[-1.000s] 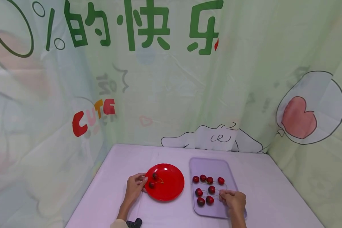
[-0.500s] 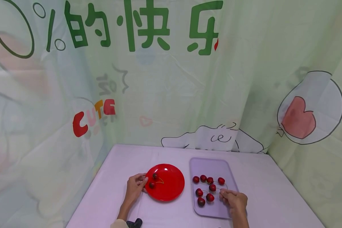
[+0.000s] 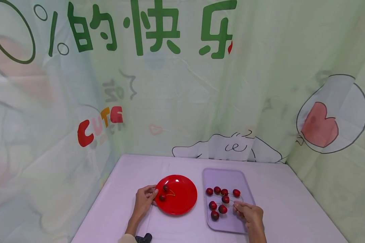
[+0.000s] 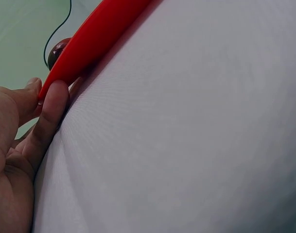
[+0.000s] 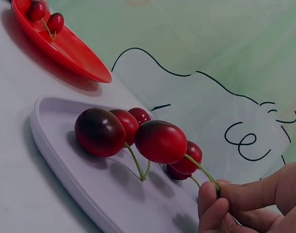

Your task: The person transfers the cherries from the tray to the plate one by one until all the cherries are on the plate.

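On the left, my left hand [image 3: 145, 201] grips the rim of a red plate [image 3: 182, 199], thumb above and fingers below, as the left wrist view shows on the plate [image 4: 99, 41]. A pair of joined cherries [image 3: 162, 197] rests on that plate near its left side. My right hand [image 3: 250, 214] pinches the green stems of another cherry pair [image 5: 160, 141] between thumb and finger. These cherries hang just over a lilac tray [image 3: 225, 177]. Several other cherries [image 3: 215, 215] with stems lie on the tray, partly hidden behind the held pair in the right wrist view.
A pale cloth covers the table [image 3: 134, 168]. A printed curtain [image 3: 185, 101] hangs behind and at both sides. Near the left forearm, a black object [image 3: 144, 238] shows at the bottom edge.
The cherry pair in my right hand has risen slightly and shifted a little away from me. The left hand and the plate stay put.
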Demonstrator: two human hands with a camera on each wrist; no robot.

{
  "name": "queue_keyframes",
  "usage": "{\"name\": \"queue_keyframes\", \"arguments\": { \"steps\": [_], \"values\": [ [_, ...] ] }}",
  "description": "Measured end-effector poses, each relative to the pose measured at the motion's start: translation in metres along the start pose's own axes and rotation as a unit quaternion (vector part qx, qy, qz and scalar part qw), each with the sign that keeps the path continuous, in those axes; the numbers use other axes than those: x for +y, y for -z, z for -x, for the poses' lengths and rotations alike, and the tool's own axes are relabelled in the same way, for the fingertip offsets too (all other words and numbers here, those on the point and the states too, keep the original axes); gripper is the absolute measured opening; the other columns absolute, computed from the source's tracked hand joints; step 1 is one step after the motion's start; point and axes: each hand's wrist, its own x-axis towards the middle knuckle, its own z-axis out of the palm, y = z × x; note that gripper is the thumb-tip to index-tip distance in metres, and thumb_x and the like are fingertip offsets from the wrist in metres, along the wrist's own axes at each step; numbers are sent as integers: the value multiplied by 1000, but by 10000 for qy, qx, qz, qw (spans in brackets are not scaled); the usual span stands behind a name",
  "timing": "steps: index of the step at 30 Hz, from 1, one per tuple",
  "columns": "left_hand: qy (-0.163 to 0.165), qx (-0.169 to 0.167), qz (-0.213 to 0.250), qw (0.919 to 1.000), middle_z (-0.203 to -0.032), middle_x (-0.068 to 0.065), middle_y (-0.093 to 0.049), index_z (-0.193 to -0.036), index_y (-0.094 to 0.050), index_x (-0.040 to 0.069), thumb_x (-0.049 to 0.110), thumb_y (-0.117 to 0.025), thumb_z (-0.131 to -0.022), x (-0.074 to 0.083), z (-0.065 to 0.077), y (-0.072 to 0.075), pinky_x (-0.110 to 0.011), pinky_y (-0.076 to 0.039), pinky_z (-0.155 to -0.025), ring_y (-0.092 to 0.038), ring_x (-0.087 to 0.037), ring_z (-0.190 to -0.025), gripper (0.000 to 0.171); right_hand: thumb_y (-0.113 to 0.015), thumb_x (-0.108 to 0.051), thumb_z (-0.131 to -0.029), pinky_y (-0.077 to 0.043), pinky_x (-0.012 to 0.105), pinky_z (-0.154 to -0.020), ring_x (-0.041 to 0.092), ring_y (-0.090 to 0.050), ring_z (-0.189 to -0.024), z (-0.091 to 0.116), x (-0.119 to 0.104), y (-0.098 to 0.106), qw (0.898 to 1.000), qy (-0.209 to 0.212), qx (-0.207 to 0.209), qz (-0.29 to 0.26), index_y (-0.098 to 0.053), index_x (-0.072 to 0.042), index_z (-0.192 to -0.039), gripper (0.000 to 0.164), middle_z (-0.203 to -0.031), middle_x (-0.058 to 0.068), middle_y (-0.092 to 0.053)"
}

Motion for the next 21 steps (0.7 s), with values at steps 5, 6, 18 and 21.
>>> {"name": "queue_keyframes", "arguments": {
  "steps": [5,6,18,21],
  "values": [
    [-59,6,14,10000,-116,-26,-77,-137,-71,-3,14,-75,-105,1,1,0,-21,-63,-62,-70,-11,-61,36,-72,13,-96,-58,22,-58,10,-70,-66,-3,1,0,9999,-146,15,21,-83,7,-93,13,-70,2,-77],
    [-53,9,19,10000,-116,-26,-77,-137,-72,-3,14,-75,-105,1,1,0,-21,-63,-62,-70,-11,-61,36,-72,13,-96,-58,23,-58,10,-70,-66,-5,2,0,9998,-179,46,32,-84,6,-92,13,-70,2,-77],
    [23,11,29,10000,-119,-24,-77,-137,-72,1,14,-75,-104,0,-2,0,-21,-64,-64,-72,-13,-65,36,-75,11,-95,-60,23,-59,11,-72,-67,-16,8,0,9997,-234,17,-15,-85,1,-89,16,-71,4,-78],
    [0,4,8,10000,-119,-24,-77,-137,-72,0,14,-75,-104,0,-2,-1,-21,-64,-64,-72,-12,-65,36,-75,11,-95,-60,23,-59,12,-72,-67,-16,8,-1,9997,-235,6,18,-85,1,-90,16,-71,4,-78]
  ]
}}
